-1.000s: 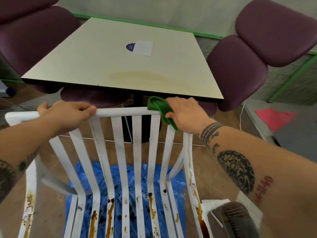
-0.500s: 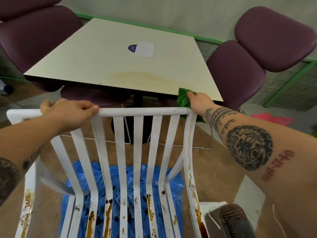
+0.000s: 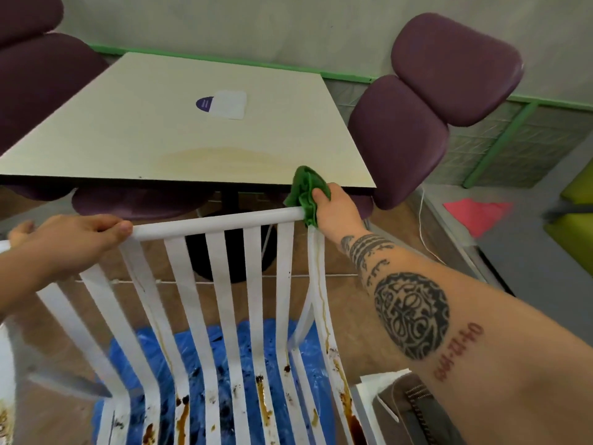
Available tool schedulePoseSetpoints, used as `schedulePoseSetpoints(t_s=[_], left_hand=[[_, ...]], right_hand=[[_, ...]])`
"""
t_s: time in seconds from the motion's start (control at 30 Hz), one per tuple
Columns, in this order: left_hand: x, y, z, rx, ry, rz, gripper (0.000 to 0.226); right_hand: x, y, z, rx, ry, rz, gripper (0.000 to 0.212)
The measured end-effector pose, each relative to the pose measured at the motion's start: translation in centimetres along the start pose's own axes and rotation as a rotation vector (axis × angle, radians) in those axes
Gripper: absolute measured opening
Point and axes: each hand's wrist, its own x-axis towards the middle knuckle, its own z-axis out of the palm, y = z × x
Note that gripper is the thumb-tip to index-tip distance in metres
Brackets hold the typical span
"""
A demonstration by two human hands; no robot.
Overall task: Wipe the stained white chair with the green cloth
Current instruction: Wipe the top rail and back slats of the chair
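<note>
The white slatted chair [image 3: 224, 221] fills the lower half of the view, seen from behind its back. Brown stains run down the slats and the right post toward the seat. My left hand [image 3: 77, 239] grips the top rail near its left end. My right hand [image 3: 337, 210] presses the bunched green cloth [image 3: 306, 194] against the top rail's right corner, where the rail meets the right post.
A beige table [image 3: 192, 130] with a dark edge stands just beyond the chair. Purple padded chairs [image 3: 417, 117] flank it left and right. Blue plastic sheeting [image 3: 208, 380] lies under the chair seat. A pink sheet [image 3: 475, 213] lies on the floor at the right.
My right hand slid the green cloth along the top rail from its middle to the right corner. My left hand kept its grip on the rail.
</note>
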Motion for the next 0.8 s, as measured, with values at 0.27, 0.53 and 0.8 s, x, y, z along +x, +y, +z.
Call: schedulePoseSetpoints(t_s=[0.27, 0.53, 0.8], left_hand=[[-1.1, 4.2, -2.0, -0.021, -0.132, 0.038, 0.038], [-4.9, 19.6, 2.2, 0.101, -0.117, 0.31, 0.043], [-5.9, 19.8, 3.7, 0.261, -0.017, 0.294, 0.044]], right_hand=[[-7.4, 1.3, -1.1, 0.167, 0.33, 0.13, 0.019], [-12.8, 2.1, 6.9, 0.337, 0.225, 0.255, 0.027], [-6.9, -2.5, 7.8, 0.816, 0.41, 0.531, 0.018]])
